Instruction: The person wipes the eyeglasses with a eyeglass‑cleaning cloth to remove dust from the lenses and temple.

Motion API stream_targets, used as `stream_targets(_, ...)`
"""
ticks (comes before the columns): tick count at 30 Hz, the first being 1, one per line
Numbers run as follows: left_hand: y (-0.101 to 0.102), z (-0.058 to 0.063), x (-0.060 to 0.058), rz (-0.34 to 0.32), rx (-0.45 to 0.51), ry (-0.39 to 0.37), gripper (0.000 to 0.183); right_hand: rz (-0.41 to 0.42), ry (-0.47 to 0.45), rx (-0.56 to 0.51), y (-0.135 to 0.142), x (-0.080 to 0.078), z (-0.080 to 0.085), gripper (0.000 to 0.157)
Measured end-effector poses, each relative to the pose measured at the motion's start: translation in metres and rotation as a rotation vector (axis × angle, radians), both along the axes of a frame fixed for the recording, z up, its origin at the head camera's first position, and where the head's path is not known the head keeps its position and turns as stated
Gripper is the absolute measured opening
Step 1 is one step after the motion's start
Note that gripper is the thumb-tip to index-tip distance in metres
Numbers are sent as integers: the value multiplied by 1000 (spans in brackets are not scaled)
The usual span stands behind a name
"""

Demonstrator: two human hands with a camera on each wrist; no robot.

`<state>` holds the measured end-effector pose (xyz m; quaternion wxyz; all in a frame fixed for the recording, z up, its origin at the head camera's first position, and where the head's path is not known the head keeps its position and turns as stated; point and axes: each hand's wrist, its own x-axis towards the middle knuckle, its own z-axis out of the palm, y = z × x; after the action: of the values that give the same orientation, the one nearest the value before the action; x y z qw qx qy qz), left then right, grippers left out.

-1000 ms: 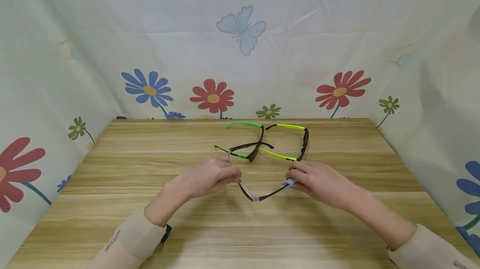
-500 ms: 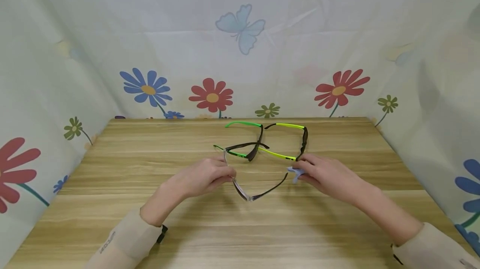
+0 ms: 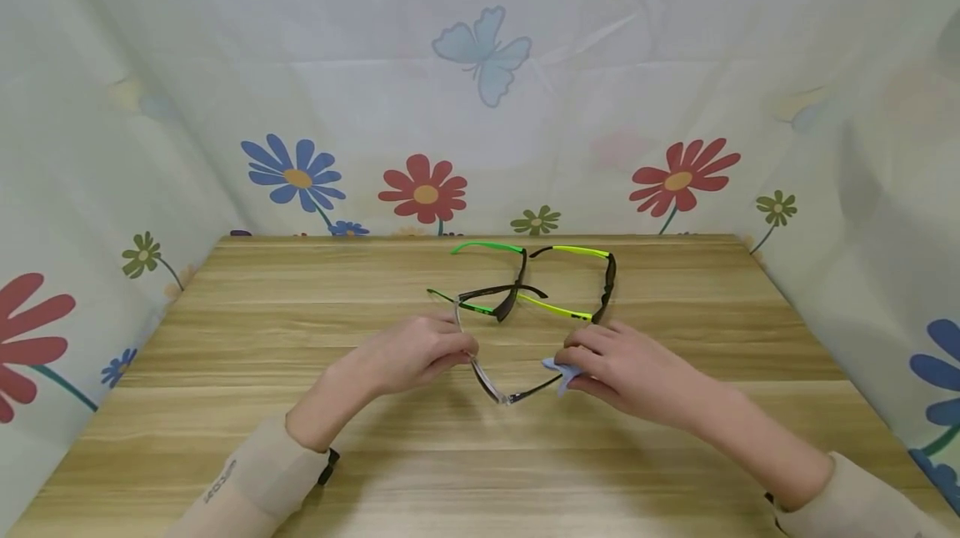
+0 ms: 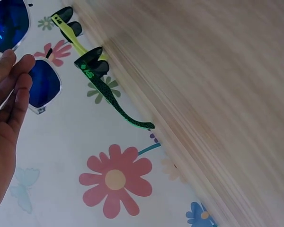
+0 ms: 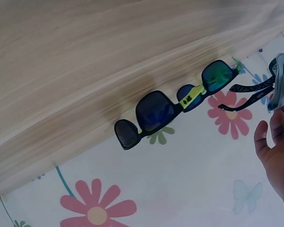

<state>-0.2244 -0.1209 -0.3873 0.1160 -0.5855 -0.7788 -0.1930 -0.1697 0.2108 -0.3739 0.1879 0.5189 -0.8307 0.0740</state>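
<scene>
Flowered fabric (image 3: 555, 129) backed the bench (image 3: 495, 480). At the frame's lower centre, the left hand (image 3: 408, 354) pinched clear-framed glasses (image 3: 486, 380); the right hand (image 3: 630, 369) pinched a cloth (image 3: 564, 371) against one temple (image 3: 534, 389).

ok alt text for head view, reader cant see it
A person's left grip holds clear-framed sunglasses over a wooden table, the right grip a blue cloth at one dark temple. Beyond lie green-templed sunglasses and yellow-templed ones before a flowery backdrop.
</scene>
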Motion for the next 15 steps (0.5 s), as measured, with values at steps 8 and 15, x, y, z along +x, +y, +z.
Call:
stream_targets(8,4,0,1,6,-16,-7,7,22,-6,31,-14,7,-1,40)
stream_targets(15,10,0,2,13,-26,0,8,57,30,48,-28,10,-5,36)
